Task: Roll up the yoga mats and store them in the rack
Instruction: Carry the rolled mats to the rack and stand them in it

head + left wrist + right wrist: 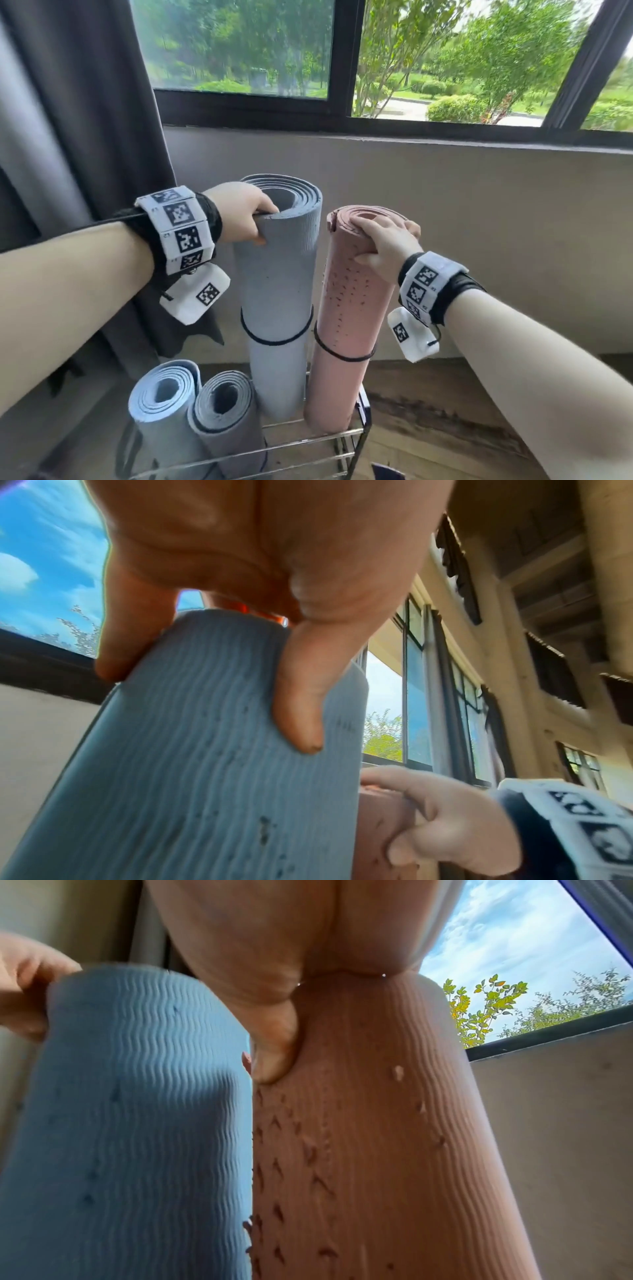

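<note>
**Both hands on upright mats in the rack**

While the two tall mats stand on end in the wire rack, each is held at its top by one hand. The left hand grips the upper rim of the grey-blue mat: its thumb lies down the ribbed outer face and its fingers hook over the edge into the rolled spiral. The left wrist view shows that thumb pressed flat on the mat's surface. The right hand sits over the top end of the pink mat, fingers curled across the coiled end and thumb pressed into the side, where the right wrist view shows it denting the foam. The pink mat's face carries many small nicks.

The two mats stand just beside each other, the grey-blue one on the left and taller in the head view, the pink one leaning slightly. Each is bound by a thin black cord around its middle.

Nearer the camera, two shorter rolls stand in the same rack, touching: a light blue mat on the left and a darker grey mat beside it. Behind the rack run a pale wall, a dark-framed window with trees beyond, and a dark curtain on the left. The floor is wooden.
</note>
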The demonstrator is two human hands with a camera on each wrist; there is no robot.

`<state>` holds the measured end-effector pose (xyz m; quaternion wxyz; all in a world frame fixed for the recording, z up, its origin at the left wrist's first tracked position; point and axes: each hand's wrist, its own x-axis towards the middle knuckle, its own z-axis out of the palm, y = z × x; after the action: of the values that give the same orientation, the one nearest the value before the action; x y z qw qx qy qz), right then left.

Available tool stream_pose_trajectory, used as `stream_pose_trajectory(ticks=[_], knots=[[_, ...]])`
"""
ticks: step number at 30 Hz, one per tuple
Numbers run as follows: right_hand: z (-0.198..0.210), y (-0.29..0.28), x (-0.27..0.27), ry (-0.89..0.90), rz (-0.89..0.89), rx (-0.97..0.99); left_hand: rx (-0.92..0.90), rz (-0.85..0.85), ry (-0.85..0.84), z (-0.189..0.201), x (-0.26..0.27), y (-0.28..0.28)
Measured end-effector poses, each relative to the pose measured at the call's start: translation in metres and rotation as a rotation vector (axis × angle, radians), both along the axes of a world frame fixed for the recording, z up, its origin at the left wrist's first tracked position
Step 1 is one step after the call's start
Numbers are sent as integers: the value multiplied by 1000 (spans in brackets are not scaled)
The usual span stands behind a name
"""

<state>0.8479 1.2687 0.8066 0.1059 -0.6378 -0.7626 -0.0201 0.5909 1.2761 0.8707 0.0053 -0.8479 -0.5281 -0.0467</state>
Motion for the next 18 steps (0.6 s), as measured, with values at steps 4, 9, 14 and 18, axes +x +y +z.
stream_pose_trajectory(ticks=[4,9,14,18], knots=[[-16,4,8,17,7,3,-7,-42,-24,5,11,-6],[-19,7,11,46,39,-5,-19,-39,-2,-19,19,-13],[-21,10,14,59,48,-9,-105,-5,31,-20,14,-18],[-24,8,13,48,66,-3,-126,-10,46,-23,11,-27]])
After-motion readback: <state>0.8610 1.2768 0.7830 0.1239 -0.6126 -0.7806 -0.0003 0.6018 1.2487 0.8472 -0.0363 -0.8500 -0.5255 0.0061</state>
